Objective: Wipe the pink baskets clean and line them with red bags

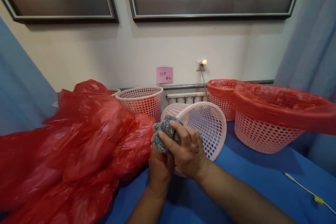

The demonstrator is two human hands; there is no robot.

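Observation:
A pale pink perforated plastic basket [210, 129] lies tilted on its side, its mouth facing right and toward me. My right hand [190, 148] is closed around a grey speckled cloth [166, 133], pressed at the near left part of the basket's rim. Just below the cloth, my left hand [160, 168] is closed at the same side of the basket and appears to grip it; its fingertips are hidden by the cloth and my right hand. A large heap of red plastic bags [86, 147] lies left of both hands.
Behind the heap stands another pink basket [140, 94]. At right are a small basket lined with red plastic [223, 106] and a larger lined basket [267, 133]. A white cable [301, 186] lies on the blue tabletop [236, 178]. A pink note [164, 75] and a socket [201, 65] are on the wall.

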